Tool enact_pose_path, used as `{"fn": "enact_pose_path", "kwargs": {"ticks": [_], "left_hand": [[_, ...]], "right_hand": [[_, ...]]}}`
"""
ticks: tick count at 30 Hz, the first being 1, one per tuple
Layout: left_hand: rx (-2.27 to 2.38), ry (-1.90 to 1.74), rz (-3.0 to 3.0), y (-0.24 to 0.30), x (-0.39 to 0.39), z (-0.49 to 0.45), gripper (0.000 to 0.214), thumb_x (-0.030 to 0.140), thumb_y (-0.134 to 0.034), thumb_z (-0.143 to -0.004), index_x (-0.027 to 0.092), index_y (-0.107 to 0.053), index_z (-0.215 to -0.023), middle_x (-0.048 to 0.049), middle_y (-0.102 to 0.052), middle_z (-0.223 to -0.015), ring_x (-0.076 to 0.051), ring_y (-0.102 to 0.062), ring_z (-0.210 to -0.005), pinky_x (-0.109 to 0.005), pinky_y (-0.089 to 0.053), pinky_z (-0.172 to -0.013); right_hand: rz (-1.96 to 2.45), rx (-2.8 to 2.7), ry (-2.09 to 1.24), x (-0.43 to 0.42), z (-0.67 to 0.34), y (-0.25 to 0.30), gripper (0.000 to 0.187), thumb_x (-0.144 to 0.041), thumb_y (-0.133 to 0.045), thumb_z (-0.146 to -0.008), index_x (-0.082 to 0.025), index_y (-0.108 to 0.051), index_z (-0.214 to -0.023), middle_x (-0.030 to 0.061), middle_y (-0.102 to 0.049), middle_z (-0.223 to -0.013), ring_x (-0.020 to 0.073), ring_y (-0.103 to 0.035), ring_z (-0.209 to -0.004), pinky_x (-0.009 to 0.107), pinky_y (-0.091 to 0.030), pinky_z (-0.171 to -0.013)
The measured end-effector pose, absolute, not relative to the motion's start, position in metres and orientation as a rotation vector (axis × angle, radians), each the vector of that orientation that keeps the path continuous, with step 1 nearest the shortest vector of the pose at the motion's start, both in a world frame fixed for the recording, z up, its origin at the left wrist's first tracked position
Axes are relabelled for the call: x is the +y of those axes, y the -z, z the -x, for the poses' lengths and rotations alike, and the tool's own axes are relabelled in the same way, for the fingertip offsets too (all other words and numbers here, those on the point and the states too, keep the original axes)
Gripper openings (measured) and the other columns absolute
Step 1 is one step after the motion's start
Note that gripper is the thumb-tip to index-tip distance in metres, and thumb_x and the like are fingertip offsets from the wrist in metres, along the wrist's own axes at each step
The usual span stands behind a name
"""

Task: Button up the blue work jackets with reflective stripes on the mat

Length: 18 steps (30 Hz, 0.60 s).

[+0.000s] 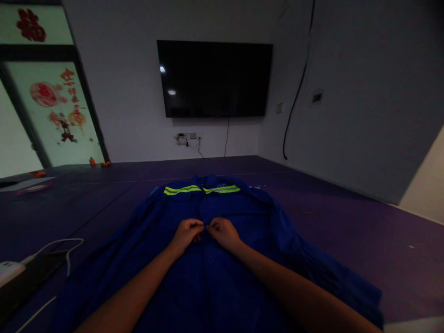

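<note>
Bare forearms (142, 282), my own, stretch out from the bottom edge over a dark blue shirt (187, 286), which lies spread on a purple surface (347, 203) right in front of me. Its collar (210, 179) points away toward the far wall, and a sleeve (329, 273) slants down toward the lower right corner. Across the chest run two bright yellow-green stripes (182, 190), one on each side of the front opening.

My hands meet over that opening, just below the stripes. On my left hand (187, 233), thumb and forefinger are pinched together on the cloth at the front edge; my right hand (224, 233) pinches from the other side, its fingertips just beside the left ones, the remaining fingers curled in. It is too dark for me to tell whether a button sits between them. One button (210, 260) shows on the front, nearer to me than my hands.

Off to my left, a white power strip (12, 270) lies near a looping white cord (69, 252). Past the shirt, a black television (215, 78) hangs on the wall, with sockets (193, 136) beneath it. Far left stands a glass door (45, 120) with red decorations; on the right wall a black cable (299, 92) dangles.
</note>
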<state>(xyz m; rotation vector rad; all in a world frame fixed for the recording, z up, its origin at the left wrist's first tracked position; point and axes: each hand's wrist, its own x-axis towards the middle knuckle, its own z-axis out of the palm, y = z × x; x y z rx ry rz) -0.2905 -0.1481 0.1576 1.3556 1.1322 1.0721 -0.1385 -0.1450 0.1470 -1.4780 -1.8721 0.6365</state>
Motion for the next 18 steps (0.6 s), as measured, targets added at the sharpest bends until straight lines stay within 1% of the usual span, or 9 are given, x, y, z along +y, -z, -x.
{"fn": "enact_pose_path", "kwargs": {"ticks": [4, 10, 15, 18], "left_hand": [[1.151, -1.067, -1.37, -0.1567, -0.1475, 0.2908, 0.019, 0.02, -0.056, -0.062, 0.011, -0.062, -0.078, 0.005, -0.053, -0.044, -0.007, -0.047, -0.037, -0.017, -0.032, -0.039], [1.158, -1.056, -1.379, -0.1533, -0.1462, 0.2916, 0.019, 0.016, -0.05, -0.063, 0.012, -0.062, -0.077, 0.0051, -0.052, -0.043, -0.007, -0.046, -0.036, -0.016, -0.032, -0.039], [1.17, -1.076, -1.455, -0.1515, -0.1464, 0.2929, 0.025, 0.01, -0.049, -0.059, 0.012, -0.061, -0.08, 0.0055, -0.054, -0.049, -0.006, -0.048, -0.039, -0.016, -0.035, -0.04], [1.173, -1.077, -1.508, -0.1504, -0.1461, 0.294, 0.025, 0.01, -0.051, -0.058, 0.013, -0.06, -0.082, 0.0052, -0.055, -0.051, -0.007, -0.049, -0.04, -0.017, -0.036, -0.04]], "right_hand": [[1.483, -1.88, -0.633, -0.1453, 0.1384, -0.1476, 0.02, -0.035, -0.052, -0.075, -0.018, -0.061, -0.07, 0.0, -0.062, -0.058, 0.0108, -0.055, -0.052, 0.019, -0.033, -0.047], [1.472, -1.885, -0.63, -0.1447, 0.1383, -0.1461, 0.02, -0.034, -0.052, -0.076, -0.018, -0.061, -0.069, -0.0002, -0.061, -0.057, 0.0105, -0.054, -0.051, 0.018, -0.032, -0.046], [1.464, -1.894, -0.613, -0.143, 0.1389, -0.1442, 0.019, -0.034, -0.052, -0.077, -0.018, -0.061, -0.07, 0.0, -0.063, -0.06, 0.0105, -0.055, -0.054, 0.018, -0.032, -0.047], [1.462, -1.896, -0.609, -0.1433, 0.1387, -0.1444, 0.019, -0.034, -0.052, -0.076, -0.018, -0.061, -0.071, 0.0, -0.063, -0.06, 0.0106, -0.055, -0.053, 0.019, -0.032, -0.047]]}}
